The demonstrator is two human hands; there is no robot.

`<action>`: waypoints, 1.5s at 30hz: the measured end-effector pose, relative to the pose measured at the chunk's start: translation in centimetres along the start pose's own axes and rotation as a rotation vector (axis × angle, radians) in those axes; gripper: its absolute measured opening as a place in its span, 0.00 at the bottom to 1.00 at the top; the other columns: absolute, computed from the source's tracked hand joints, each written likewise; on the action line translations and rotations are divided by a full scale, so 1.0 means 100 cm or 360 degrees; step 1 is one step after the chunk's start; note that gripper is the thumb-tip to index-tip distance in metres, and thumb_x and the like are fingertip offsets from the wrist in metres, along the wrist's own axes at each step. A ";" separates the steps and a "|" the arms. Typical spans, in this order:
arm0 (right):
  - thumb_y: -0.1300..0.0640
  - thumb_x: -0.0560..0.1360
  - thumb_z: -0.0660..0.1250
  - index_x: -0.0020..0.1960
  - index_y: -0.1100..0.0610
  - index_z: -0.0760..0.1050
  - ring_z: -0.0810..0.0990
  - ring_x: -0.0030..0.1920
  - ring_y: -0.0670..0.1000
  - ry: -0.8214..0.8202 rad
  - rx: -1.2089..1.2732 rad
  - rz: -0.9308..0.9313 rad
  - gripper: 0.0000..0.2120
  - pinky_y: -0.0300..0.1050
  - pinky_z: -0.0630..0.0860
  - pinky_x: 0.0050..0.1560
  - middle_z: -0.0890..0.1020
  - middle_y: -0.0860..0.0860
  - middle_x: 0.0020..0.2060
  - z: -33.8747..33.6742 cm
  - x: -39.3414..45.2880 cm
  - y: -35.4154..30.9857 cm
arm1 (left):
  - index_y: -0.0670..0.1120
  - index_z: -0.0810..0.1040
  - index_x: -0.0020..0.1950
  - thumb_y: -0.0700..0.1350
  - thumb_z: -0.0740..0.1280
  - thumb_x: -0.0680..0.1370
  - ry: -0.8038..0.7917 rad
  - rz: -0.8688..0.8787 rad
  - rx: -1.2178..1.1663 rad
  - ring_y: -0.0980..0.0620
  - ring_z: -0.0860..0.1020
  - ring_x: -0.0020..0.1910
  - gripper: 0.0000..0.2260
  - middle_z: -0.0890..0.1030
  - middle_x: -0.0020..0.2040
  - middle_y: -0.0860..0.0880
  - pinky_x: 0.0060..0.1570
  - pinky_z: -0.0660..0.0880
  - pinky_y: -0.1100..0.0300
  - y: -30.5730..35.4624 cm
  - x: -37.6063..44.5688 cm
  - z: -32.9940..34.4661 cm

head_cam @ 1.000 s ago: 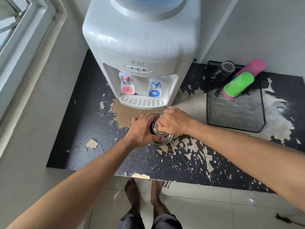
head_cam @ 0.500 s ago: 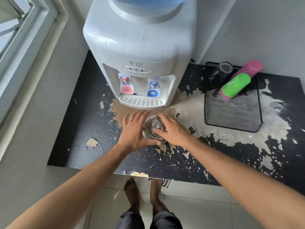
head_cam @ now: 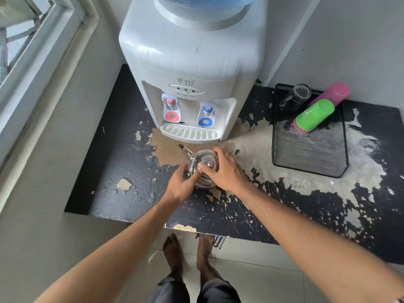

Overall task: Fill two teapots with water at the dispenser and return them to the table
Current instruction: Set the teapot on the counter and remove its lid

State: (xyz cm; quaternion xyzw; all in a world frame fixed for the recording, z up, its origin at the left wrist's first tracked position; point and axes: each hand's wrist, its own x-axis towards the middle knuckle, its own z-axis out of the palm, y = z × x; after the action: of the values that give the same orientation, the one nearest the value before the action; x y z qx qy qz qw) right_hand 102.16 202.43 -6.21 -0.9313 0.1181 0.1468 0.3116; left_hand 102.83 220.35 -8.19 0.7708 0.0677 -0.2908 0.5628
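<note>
Head view: teapot (head_cam: 202,166) sat on counter (head_cam: 122,162) before dispenser (head_cam: 192,68), lid on. Left hand (head_cam: 182,184) gripped its side, right hand (head_cam: 223,169) pinched lid. Second teapot unseen; return to table remained.

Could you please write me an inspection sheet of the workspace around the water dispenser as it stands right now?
Surface: black counter, coating badly peeled and flaked.
Job's things: one steel teapot on the counter before the dispenser, lid on, spout toward the drip tray; second teapot not in view.
Clutter: mesh tray holding a clear glass mug, a green cup and a pink cup.
Grippers: left hand against the teapot's side; right hand over its lid.
Cables: nothing seen.
Surroundings: window frame at left, tiled floor, bare feet.
</note>
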 end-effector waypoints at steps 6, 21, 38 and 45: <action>0.29 0.77 0.60 0.73 0.58 0.65 0.82 0.54 0.56 -0.0163 -0.0483 -0.0118 0.39 0.46 0.75 0.45 0.80 0.58 0.57 -0.013 0.016 -0.006 | 0.55 0.70 0.77 0.53 0.72 0.79 -0.0312 -0.0157 -0.0451 0.48 0.84 0.60 0.27 0.83 0.65 0.47 0.57 0.83 0.49 -0.002 0.013 -0.012; 0.36 0.83 0.52 0.61 0.64 0.71 0.71 0.30 0.43 -0.0199 -0.0536 -0.0410 0.30 0.39 0.65 0.31 0.76 0.49 0.36 -0.024 0.028 0.000 | 0.55 0.69 0.78 0.52 0.73 0.79 -0.0550 -0.0163 -0.0502 0.44 0.81 0.65 0.28 0.81 0.68 0.46 0.65 0.77 0.37 -0.001 0.026 -0.028; 0.15 0.65 0.53 0.56 0.53 0.65 0.80 0.39 0.48 -0.0055 -0.0343 -0.0197 0.43 0.45 0.76 0.35 0.77 0.47 0.42 -0.007 0.032 0.013 | 0.57 0.61 0.82 0.56 0.70 0.80 -0.0538 -0.0207 -0.0499 0.47 0.79 0.68 0.33 0.80 0.70 0.49 0.66 0.77 0.40 -0.006 0.032 -0.023; 0.24 0.74 0.53 0.59 0.55 0.70 0.78 0.33 0.44 -0.0019 -0.0174 -0.0299 0.36 0.40 0.71 0.32 0.78 0.46 0.36 -0.005 0.030 0.016 | 0.58 0.62 0.82 0.57 0.68 0.79 -0.0520 -0.0160 -0.0430 0.48 0.80 0.67 0.32 0.81 0.69 0.51 0.64 0.79 0.43 -0.003 0.033 -0.022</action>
State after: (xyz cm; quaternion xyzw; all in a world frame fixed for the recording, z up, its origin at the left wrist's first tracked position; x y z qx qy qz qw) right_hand 104.54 200.46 -7.73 -0.9530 0.0201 0.1286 0.2736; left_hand 106.21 221.69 -9.76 0.6265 0.0524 -0.4279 0.6494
